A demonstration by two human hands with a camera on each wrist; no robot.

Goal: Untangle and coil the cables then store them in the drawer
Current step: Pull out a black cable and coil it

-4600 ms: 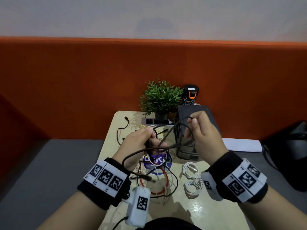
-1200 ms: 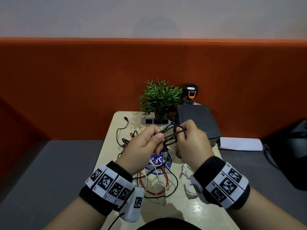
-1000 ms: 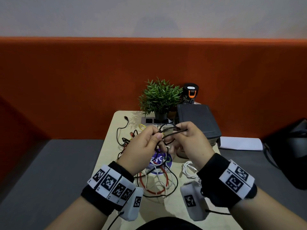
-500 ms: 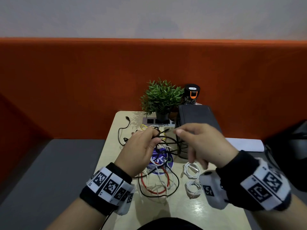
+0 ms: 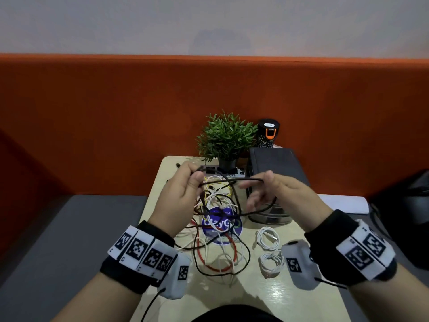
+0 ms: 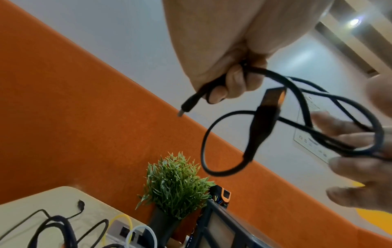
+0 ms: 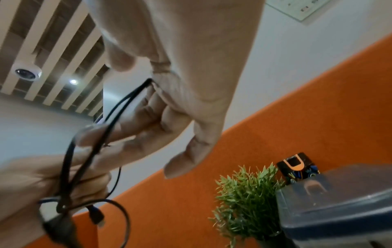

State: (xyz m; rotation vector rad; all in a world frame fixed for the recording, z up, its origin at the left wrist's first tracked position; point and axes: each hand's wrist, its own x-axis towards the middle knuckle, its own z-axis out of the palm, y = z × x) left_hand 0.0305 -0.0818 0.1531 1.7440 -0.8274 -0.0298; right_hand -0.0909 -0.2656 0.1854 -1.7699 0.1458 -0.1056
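Note:
A black cable [image 5: 232, 181] stretches in loops between my two hands above the table. My left hand [image 5: 185, 182] grips it near one plug, which sticks out below the curled fingers [image 6: 231, 80] in the left wrist view. My right hand [image 5: 260, 194] is spread, fingers fairly straight, and the loops [image 7: 118, 107] run across them into the crook of the thumb. A second plug [image 6: 267, 107] hangs inside the loop. The dark grey drawer unit [image 5: 276, 166] stands just behind my right hand. Whether its drawers are open or closed is hidden by my right hand.
A tangle of red, white, black and yellow cables [image 5: 216, 252] lies on the beige table [image 5: 255, 296] under my hands. Two coiled white cables [image 5: 267, 238] rest to the right. A potted plant [image 5: 226, 135], power strip [image 5: 222, 171] and black bottle [image 5: 268, 133] stand at the back.
A second ago both hands pinched the black coil close together. My right hand has since spread its fingers and drawn to the right, pulling the loops wider. The left hand keeps its grip.

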